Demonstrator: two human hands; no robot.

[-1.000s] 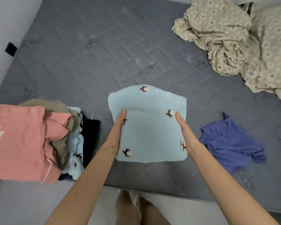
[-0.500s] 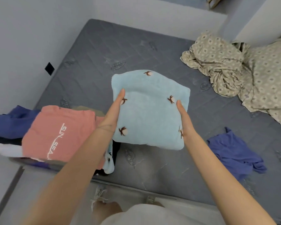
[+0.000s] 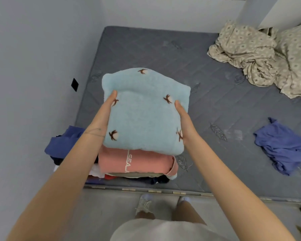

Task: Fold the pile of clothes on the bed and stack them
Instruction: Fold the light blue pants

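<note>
At the bed's (image 3: 163, 54) 7 o'clock corner, folded light-blue garment (image 3: 142, 117) with brown motifs sits directly over the stack (image 3: 155, 179), pink top (image 3: 146, 162) uppermost there; contact between the two cannot be told. Left hand (image 3: 105, 115) grips its 9 o'clock edge, right hand (image 3: 184, 122) its 3 o'clock edge, thumbs on top, other fingers hidden beneath. Dark blue piece (image 3: 64, 145) pokes from the stack at 9 o'clock; loose purple-blue garment (image 3: 281, 145) lies crumpled on the mattress at 3 o'clock, beige patterned bedding (image 3: 259, 54) heaped at 1 o'clock.
</note>
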